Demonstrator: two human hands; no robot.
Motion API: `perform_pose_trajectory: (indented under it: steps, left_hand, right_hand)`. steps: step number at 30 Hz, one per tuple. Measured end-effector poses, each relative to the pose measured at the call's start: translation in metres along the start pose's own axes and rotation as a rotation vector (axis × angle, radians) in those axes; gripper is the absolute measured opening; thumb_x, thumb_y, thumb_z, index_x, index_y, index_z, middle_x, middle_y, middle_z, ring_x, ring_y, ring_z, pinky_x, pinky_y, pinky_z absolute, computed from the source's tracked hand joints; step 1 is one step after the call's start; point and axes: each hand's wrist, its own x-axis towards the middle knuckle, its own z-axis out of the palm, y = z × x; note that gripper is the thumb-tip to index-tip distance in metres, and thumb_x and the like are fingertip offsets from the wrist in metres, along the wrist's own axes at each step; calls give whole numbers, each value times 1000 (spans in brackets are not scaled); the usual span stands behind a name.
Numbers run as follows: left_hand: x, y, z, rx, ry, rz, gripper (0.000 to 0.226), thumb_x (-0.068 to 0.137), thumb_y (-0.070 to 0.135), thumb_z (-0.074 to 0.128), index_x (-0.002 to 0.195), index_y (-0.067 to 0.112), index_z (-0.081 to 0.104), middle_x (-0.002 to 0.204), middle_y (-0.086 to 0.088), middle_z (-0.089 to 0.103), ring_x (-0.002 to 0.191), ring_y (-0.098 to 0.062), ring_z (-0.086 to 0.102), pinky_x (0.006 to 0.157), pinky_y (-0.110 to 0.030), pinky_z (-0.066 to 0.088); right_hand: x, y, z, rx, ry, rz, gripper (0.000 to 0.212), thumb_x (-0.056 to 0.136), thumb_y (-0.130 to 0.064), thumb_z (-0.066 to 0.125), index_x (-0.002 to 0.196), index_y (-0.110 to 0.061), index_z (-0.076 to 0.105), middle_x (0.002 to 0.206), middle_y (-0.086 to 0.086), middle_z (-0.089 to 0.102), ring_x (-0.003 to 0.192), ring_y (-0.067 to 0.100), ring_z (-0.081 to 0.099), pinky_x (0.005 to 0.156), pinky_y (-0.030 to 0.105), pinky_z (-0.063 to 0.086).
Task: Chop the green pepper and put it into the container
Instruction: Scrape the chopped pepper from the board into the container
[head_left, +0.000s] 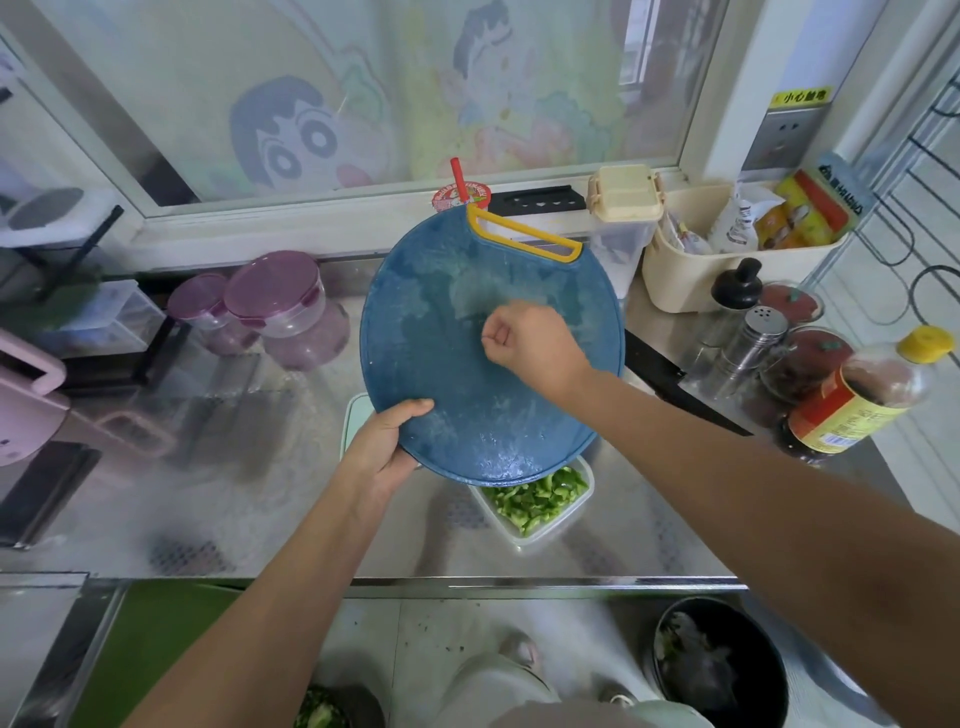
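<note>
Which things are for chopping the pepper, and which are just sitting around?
For the job: blue cutting board, left hand holding it, right hand, chopped pepper, container, black knife.
Just sitting: purple-lidded jars, sauce bottle, metal shaker, beige basket.

A steel counter holds a clear container of chopped green pepper near its front edge. A black knife lies right, purple-lidded jars stand left, beside a blurred, possibly pink appliance.
</note>
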Motion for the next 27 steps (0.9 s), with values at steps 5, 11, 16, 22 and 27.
perform_pose_trajectory:
  steps: [5,11,16,22,27]
  left_hand:
    - [6,3,-9,-82,86,22,21,87,0,49,99,13,62,83,3,74,76,-12,70,66,-30,56]
    - [6,11,-25,-137,172,68,22,87,-1,50,99,14,62,82,5,74,84,-12,68,69,-30,53]
    - [0,12,-27,-179,206,54,20,89,0,48,94,14,61,76,5,74,86,-15,64,72,-35,51]
    - [-8,14,-29,-169,221,33,19,89,1,48,95,15,60,73,4,74,86,-18,64,69,-41,49]
    - [-12,16,-31,-110,236,6,18,89,3,48,92,18,58,67,6,73,84,-18,62,69,-45,46]
  right_hand:
    - [-56,16,18,-270,-572,-46,23,84,-6,52,95,-5,72,98,12,71,85,28,62,80,31,45]
    - [-94,46,14,-138,-433,87,16,86,-29,66,75,-21,73,75,-5,69,74,16,61,79,28,47]
    - [-100,64,22,-101,-288,409,31,90,-37,61,111,-15,64,100,2,55,95,20,55,79,27,42]
    - [-105,65,35,-156,-405,523,24,95,-18,48,115,-7,55,112,15,62,99,29,60,75,29,45]
    - [-116,74,8,-242,-423,537,15,94,-15,47,105,-5,49,114,17,58,105,33,56,74,27,38]
